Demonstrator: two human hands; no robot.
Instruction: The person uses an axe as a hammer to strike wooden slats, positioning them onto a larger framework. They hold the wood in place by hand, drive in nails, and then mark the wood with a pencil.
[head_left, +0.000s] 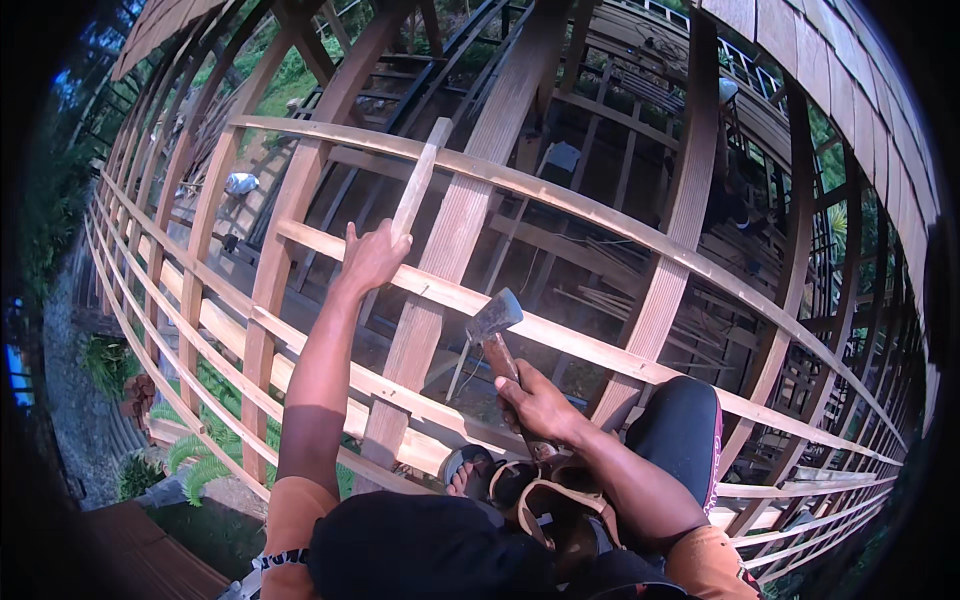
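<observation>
On roof battens, left fingers (375, 240) gripping wood strip (420, 180), hatchet (497, 330) in right hand (540, 405)

Open gaps everywhere between the horizontal battens (560, 205) and the upright curved ribs (455, 230) of the wooden lattice frame, wide enough for a hand, with floor framing far below. Blocked just beside the left hand (372, 258) by the thin loose strip (420, 178) leaning across the top batten. Crowded near the right hand (540, 402) by the hatchet (497, 330) raised in front of the middle battens, its head close to the broad central rib. Hemmed in at the lower edge of the frame by a bent knee in dark cloth (685, 425), a sandalled foot (475, 472) and a leather tool pouch (555, 500). Clearer room toward the frame's left edge, over green plants (200, 450) and ground.
</observation>
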